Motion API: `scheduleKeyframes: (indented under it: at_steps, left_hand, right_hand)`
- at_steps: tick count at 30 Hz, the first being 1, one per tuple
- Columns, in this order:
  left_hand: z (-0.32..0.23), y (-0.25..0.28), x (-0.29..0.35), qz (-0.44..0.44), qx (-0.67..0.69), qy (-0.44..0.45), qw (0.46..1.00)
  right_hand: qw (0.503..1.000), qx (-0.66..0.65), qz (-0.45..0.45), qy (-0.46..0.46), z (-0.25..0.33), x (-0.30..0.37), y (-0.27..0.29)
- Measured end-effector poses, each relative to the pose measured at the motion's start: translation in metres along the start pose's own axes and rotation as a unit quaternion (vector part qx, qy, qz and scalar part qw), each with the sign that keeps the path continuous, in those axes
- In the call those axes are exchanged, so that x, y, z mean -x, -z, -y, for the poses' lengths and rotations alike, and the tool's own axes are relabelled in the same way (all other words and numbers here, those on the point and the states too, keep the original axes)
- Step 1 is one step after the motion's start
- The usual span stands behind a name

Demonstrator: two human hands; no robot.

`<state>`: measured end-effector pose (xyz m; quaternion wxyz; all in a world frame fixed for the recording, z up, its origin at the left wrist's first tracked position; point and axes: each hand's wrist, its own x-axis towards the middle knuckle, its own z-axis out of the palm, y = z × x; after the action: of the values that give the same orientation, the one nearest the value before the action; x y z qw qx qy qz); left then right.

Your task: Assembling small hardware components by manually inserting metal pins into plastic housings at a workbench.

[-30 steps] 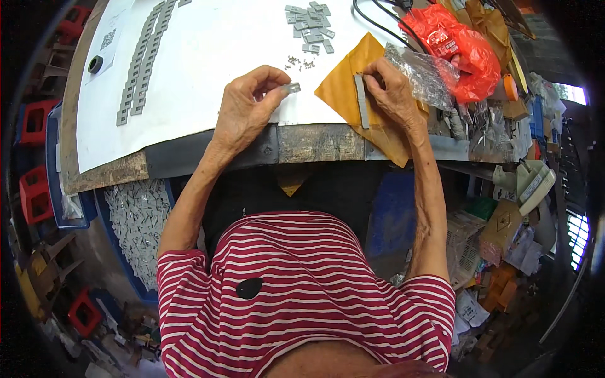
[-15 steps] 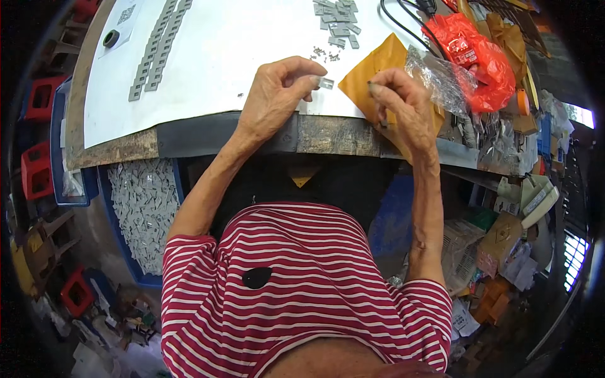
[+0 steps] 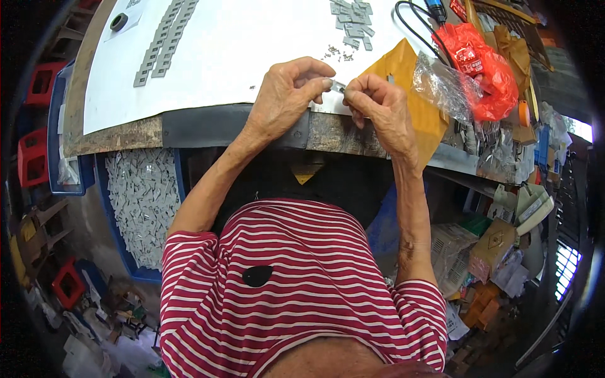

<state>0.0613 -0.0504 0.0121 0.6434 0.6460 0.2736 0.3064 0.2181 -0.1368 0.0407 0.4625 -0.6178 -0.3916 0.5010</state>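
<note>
Above the table's near edge, my left hand (image 3: 283, 97) pinches a small flat grey plate (image 3: 337, 86) between thumb and fingertips. My right hand (image 3: 386, 113) is closed in a pinch at the plate's right end; whatever lies between its fingertips is too small to make out. Just beyond the hands is a scatter of tiny metal parts (image 3: 338, 53), and farther back a loose pile of similar grey plates (image 3: 353, 26). Two long overlapping rows of grey plates (image 3: 167, 39) run along the left part of the white tabletop (image 3: 233, 44).
Right of my hands lie a yellow-brown paper sheet (image 3: 432, 129), clear plastic wrap (image 3: 441, 88), a red plastic bag (image 3: 498, 88) and a black cable (image 3: 403, 19). A dark ring (image 3: 118, 22) sits far left. Below the table stands a blue bin of grey pieces (image 3: 144, 211).
My right hand has moved left, from over the yellow-brown paper to the grey plate, and its fingertips now meet it. My left hand still holds the plate. The view has shifted slightly.
</note>
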Motion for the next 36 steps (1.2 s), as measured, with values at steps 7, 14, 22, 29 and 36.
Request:
scheduleKeyframes:
  at_steps: [7,14,22,29,36]
  left_hand:
    - [-0.002,0.003,0.003,0.035,0.028,0.041,0.998]
    - [-0.001,0.001,0.005,0.009,0.036,0.002,0.999]
    - [-0.002,0.001,0.008,-0.001,0.025,0.011,1.0]
    - [-0.002,0.0,0.008,-0.014,-0.032,-0.023,0.999]
    - [0.001,-0.004,0.011,-0.024,0.021,-0.01,0.999]
  right_hand:
    - [0.999,-0.038,0.004,0.002,-0.001,-0.003,-0.003]
    - [0.996,-0.088,0.02,-0.007,-0.004,-0.005,-0.003]
    - [0.997,-0.074,0.029,-0.014,-0.007,-0.004,-0.003]
    - [0.997,-0.065,0.025,-0.011,-0.01,-0.005,-0.003]
    - [0.997,-0.073,0.02,-0.021,-0.011,-0.004,-0.006]
